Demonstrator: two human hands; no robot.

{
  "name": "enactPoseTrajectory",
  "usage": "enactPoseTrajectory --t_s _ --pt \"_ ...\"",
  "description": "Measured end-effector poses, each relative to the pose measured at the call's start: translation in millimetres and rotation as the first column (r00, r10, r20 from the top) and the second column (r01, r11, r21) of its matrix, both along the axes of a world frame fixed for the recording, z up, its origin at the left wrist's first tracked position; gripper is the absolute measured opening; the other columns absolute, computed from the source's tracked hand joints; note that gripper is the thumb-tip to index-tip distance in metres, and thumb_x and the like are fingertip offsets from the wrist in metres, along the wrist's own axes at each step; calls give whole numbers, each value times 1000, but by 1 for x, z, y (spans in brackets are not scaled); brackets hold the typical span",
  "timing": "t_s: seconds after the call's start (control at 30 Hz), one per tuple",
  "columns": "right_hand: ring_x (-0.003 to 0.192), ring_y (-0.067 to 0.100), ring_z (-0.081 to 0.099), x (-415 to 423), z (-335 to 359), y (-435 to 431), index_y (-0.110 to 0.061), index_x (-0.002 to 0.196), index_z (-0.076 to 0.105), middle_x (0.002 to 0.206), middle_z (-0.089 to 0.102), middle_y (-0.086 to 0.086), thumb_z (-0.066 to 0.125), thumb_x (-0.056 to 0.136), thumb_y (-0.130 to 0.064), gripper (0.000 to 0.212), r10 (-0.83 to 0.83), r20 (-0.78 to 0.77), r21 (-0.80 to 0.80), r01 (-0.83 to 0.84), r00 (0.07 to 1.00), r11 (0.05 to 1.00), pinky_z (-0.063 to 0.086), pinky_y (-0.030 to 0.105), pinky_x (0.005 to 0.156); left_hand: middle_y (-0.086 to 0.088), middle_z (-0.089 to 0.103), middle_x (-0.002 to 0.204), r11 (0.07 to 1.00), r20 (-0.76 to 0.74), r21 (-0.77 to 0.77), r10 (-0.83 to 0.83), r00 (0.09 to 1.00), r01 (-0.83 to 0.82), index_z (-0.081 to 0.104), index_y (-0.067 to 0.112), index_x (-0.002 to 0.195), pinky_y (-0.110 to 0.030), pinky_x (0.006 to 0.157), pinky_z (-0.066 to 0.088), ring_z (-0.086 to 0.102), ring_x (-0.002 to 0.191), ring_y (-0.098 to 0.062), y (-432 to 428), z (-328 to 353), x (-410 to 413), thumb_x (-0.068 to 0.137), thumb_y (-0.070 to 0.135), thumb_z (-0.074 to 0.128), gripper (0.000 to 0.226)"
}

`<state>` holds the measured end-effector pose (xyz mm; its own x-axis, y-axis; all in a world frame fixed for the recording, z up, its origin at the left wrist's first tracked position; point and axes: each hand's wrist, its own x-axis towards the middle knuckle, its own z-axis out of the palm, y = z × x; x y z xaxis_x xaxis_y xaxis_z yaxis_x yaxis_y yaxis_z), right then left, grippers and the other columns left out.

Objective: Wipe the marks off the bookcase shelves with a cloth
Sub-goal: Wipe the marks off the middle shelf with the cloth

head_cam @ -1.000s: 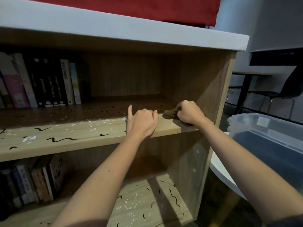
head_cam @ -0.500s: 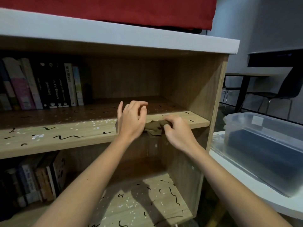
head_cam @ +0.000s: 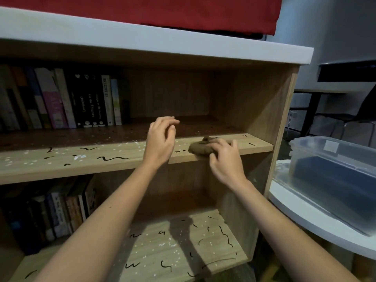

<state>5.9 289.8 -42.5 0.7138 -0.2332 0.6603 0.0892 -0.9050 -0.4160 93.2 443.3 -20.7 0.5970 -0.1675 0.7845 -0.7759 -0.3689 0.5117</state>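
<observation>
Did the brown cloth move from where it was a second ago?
Yes. The crumpled brown cloth went left along the light wooden shelf, away from the bookcase's right side panel. The right hand holds it there.

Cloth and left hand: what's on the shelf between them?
Only a short bit of shelf with a few tiny black marks on it, seen in the head view. The left hand and cloth are apart.
</observation>
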Motion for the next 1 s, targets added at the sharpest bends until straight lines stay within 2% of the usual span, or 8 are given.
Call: enactPoseTrajectory --t_s 0.07,0.17,0.3,0.47,0.63,0.8,0.93,1.0 --pt "106 11 39 -6 1 7 -13 114 62 114 56 -4 47 90 -7 28 121 -33 48 -119 992 992 34 25 96 1 55 121 997 51 68 45 998 -48 62 15 112 -25 101 29 41 115 -7 18 1 0 94 22 39 30" --pt "99 7 39 2 25 13 -13 109 64 109 57 -2 47 91 -6 26 110 134 173 -133 985 976 33 18 89 0 55 123 962 107 179 192 976 -208 60 16 115 -39 109 23 42 121 -14 45 6 4 95 21 41 28" --pt "104 12 42 18 25 32 -13 111 64 112 58 -1 48 91 -8 26 184 -78 72 -178 980 981 38 28 94 1 55 124 893 153 297 306 940 -339 60 18 116 -37 112 12 41 123 -15 62 2 8 96 20 41 27" --pt "111 20 46 59 49 28 -9 115 61 115 58 3 47 91 -10 28 79 66 106 -86 995 991 38 25 93 0 48 135 924 86 256 271 959 -284 60 16 116 -36 110 19 35 128 -16 63 -6 17 95 30 38 34" --pt "113 29 51 110 47 37 -10 119 59 115 60 13 46 91 -11 31 65 -373 28 -58 926 998 46 41 94 2 42 141 930 66 225 284 956 -292 58 16 119 -32 107 25 33 130 -13 63 -6 19 95 22 44 29" --pt "75 12 62 66 53 46 -19 84 68 83 64 -2 42 85 0 32 398 -287 199 -353 871 914 50 20 61 1 48 133 934 112 174 297 948 -313 59 14 115 -28 99 33 40 122 -12 63 -10 21 93 19 45 27" --pt "89 14 58 66 62 36 -17 98 67 96 62 1 42 92 -6 29 291 -101 245 -260 951 934 49 26 74 -1 50 127 946 90 155 273 958 -284 59 12 116 -27 95 35 43 118 -12 63 -9 20 94 18 43 27" --pt "96 18 56 69 55 43 -13 105 66 107 61 4 43 91 -5 29 232 -160 161 -206 960 965 47 28 81 -1 51 124 946 85 163 269 959 -280 58 12 116 -23 91 35 44 114 -11 64 -9 19 95 19 42 28"
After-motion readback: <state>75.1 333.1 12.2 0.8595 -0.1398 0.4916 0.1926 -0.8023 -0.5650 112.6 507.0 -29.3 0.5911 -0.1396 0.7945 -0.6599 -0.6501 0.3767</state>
